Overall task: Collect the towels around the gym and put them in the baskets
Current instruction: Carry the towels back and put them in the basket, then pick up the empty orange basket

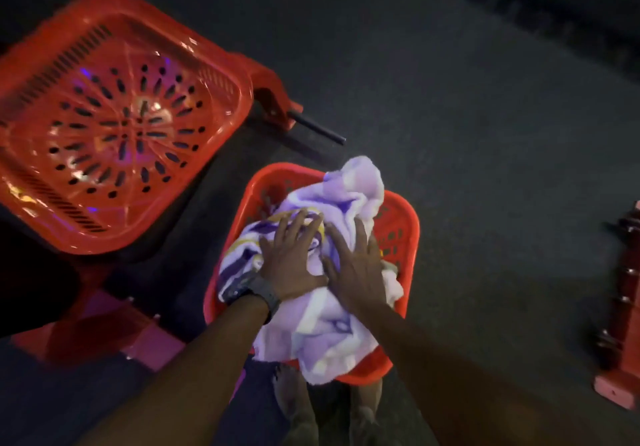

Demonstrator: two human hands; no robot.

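A lilac and white towel (349, 192) with purple and yellow stripes fills a small red basket (403, 234) on the dark floor below me. My left hand (292, 255), with a dark watch on its wrist, lies flat on the towel with fingers spread. My right hand (356, 265) presses on the towel beside it, fingers straight. Part of the towel spills over the basket's near rim. A larger red basket (221, 75) with a slotted bottom stands at the upper left and holds nothing.
The larger basket sits on red gym equipment (273, 95) with a black bar (317, 128) sticking out to the right. Another red piece of equipment (620, 310) stands at the right edge. Dark rubber floor (467, 116) spreads beyond. My feet show under the small basket.
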